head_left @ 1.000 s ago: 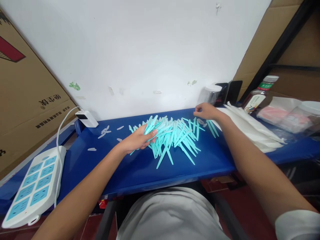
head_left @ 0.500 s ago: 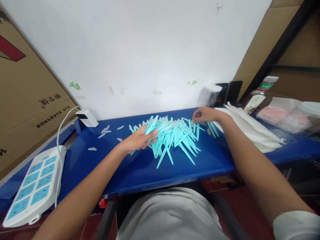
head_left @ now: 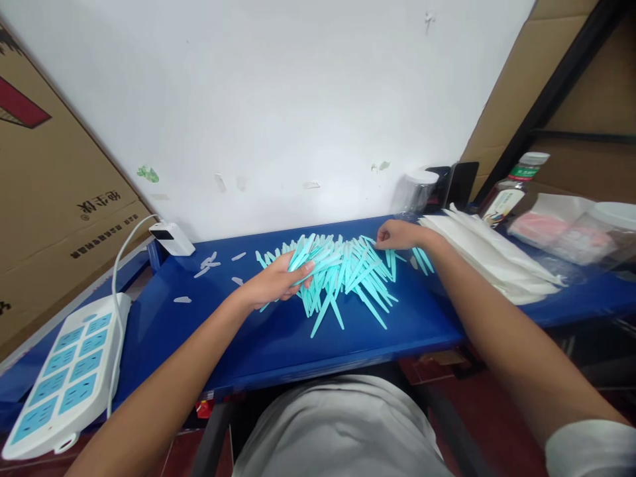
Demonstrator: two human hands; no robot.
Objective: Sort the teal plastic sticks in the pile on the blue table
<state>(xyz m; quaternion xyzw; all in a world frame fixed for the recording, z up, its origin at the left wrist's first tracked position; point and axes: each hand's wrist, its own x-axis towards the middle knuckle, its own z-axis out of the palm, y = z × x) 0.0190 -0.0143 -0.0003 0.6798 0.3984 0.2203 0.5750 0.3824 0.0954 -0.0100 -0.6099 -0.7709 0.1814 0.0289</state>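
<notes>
Holding: your left hand (head_left: 271, 286) is clenched round a bunch of teal sticks (head_left: 358, 278), thumb on top, at the left side of the heap.
Reaching: your right hand (head_left: 397, 234) lies knuckles up on the heap's far right end, close to the desk's back edge. Its fingertips are down among the sticks (whether they pinch one or only touch, you cannot tell from this angle).
Sticks: apart from the bunch in your left hand, they lie in a loose heap across the middle of the blue desk (head_left: 278, 341), crossing one another. A few splay out toward the front edge.
Slivers: small white slivers (head_left: 209, 260) lie scattered on the desk left of the heap, toward the back-left corner.
Left end: a white strip (head_left: 64, 371) with blue sockets lies at the desk's left end. Its cord (head_left: 117, 265) loops up to a white charger (head_left: 171, 237) at the back-left corner.
Right end: a stack of white sheets (head_left: 491, 255) lies just beside your right forearm. Behind it, along the back edge, stand a clear jar (head_left: 417, 192) and a bottle (head_left: 509, 189).
Around: a carton (head_left: 54, 192) leans at the left, and a white wall (head_left: 298, 99) rises behind the desk.
</notes>
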